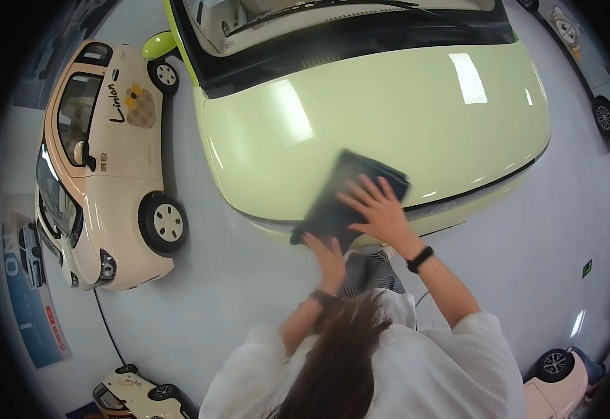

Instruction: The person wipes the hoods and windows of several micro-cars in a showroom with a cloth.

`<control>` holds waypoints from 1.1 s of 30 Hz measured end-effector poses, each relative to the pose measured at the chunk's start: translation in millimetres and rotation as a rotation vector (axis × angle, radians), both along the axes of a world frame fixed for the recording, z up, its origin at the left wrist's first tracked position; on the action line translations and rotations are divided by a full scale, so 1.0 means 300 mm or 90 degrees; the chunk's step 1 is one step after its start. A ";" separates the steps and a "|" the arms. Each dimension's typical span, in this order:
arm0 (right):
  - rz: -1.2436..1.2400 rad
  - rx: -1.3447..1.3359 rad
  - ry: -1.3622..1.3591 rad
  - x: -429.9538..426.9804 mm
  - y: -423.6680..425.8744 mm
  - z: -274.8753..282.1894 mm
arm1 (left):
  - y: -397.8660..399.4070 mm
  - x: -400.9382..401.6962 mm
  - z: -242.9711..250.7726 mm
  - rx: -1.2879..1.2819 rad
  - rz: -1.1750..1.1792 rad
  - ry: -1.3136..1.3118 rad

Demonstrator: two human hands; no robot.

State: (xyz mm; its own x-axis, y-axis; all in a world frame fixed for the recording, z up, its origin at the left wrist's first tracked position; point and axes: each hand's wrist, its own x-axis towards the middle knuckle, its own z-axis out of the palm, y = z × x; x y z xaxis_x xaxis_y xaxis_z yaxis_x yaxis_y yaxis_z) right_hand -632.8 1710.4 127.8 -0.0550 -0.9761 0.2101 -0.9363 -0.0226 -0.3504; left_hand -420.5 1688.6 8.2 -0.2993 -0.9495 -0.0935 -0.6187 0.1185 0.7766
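Note:
A dark folded cloth lies over the front edge of the pale green hood of a small car. It looks blurred. My right hand rests on the cloth's right part, palm down with fingers spread. At the cloth's lower corner, my left hand holds its near edge; some of those fingers are hidden under the fabric. Both wrists wear dark bands. Below the cloth, the front bumper shows on the right side.
A beige and peach small car stands to the left, its wheels facing the green car. The green side mirror juts out between them. More cars, including a pink one, stand around the grey floor. A black cable runs at lower left.

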 end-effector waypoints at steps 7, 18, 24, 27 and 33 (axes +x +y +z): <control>-0.093 0.034 0.049 -0.032 0.035 0.050 | -0.020 -0.018 0.147 0.028 -0.009 0.048; 0.108 -0.024 0.130 -0.022 -0.614 0.098 | -0.329 0.018 0.236 -0.240 0.056 -0.132; 0.097 -0.009 0.131 0.018 -0.939 0.107 | -0.651 0.068 0.342 -0.319 0.065 -0.224; 0.074 0.009 0.127 0.009 -1.060 0.117 | -0.726 0.058 0.371 -0.353 0.071 -0.259; 0.095 0.019 0.152 -0.023 -1.039 0.084 | -0.663 -0.044 0.326 -0.295 0.206 -0.248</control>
State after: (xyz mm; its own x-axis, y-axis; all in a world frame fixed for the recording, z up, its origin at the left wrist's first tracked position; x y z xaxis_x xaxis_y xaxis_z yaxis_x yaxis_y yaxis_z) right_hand -639.6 1398.7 153.1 0.1374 -0.9757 0.1706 -0.9796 -0.1594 -0.1227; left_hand -433.8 1489.8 106.0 -0.0205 -0.9536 0.3003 -0.9032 0.1465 0.4035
